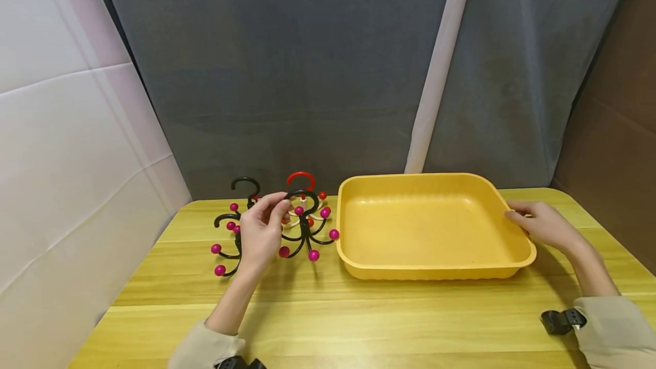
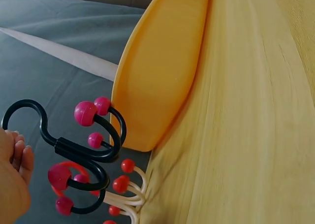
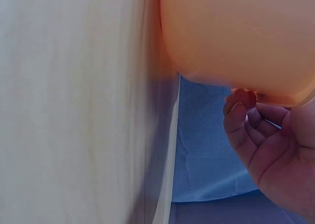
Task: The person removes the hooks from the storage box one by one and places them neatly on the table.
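My left hand [image 1: 260, 238] pinches the hook of a black claw-shaped hanger [image 1: 306, 226], whose curved arms end in pink balls. It hangs upright just left of the yellow tray [image 1: 435, 273]. In the left wrist view, the black hanger [image 2: 81, 149] overlaps a white-armed hanger [image 2: 129, 200] with red ball tips. My right hand [image 1: 545, 226] grips the tray's right rim, thumb on top; the right wrist view shows its curled fingers [image 3: 238, 120] under the rim. Nothing lies inside the tray.
Two more black hangers with pink balls stand on the left, one with its hook [image 1: 247, 181] at the back and one [image 1: 230, 255] partly hidden by my left hand. A red hook [image 1: 301, 176] rises behind the held hanger. A grey curtain [image 1: 287, 73] backs the wooden table [image 1: 318, 323].
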`<state>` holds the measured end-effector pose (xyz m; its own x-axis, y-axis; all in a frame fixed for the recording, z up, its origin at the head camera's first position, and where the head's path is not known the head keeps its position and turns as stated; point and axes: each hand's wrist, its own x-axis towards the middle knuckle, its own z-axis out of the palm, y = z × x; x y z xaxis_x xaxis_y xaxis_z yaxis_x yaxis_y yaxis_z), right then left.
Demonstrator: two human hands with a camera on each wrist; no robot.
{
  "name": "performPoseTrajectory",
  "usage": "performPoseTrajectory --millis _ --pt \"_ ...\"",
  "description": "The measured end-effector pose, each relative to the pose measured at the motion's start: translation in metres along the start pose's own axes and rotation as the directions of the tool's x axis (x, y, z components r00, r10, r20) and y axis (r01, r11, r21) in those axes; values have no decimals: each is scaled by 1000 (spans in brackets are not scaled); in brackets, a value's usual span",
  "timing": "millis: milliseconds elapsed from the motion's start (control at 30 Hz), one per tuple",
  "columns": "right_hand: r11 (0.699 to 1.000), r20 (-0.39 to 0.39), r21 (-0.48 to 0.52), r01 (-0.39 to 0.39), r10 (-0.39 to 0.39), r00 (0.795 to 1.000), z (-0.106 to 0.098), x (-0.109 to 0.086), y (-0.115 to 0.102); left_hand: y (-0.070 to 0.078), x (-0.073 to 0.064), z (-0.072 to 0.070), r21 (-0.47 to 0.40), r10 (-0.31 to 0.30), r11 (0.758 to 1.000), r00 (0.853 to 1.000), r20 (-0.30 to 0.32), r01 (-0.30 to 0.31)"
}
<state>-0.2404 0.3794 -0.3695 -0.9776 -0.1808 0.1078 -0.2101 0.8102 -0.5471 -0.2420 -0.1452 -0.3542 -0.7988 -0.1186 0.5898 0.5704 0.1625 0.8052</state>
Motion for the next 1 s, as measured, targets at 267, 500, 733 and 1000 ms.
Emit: performPoseTrajectory --millis 267,500,733,1000 --pt "1000 4 8 -12 12 1000 1 1 1 -4 0 -7 9 -57 998 998 -2 57" --pt "1000 7 8 -21 21 1000 0 0 1 -12 -3 -8 21 -75 997 997 20 75" --pt "1000 11 14 -25 25 1000 1 0 -1 -18 -5 -7 75 -107 992 994 32 104" --pt "1000 10 24 -20 20 1000 1 0 -4 -24 -7 -8 82 -171 982 985 35 168"
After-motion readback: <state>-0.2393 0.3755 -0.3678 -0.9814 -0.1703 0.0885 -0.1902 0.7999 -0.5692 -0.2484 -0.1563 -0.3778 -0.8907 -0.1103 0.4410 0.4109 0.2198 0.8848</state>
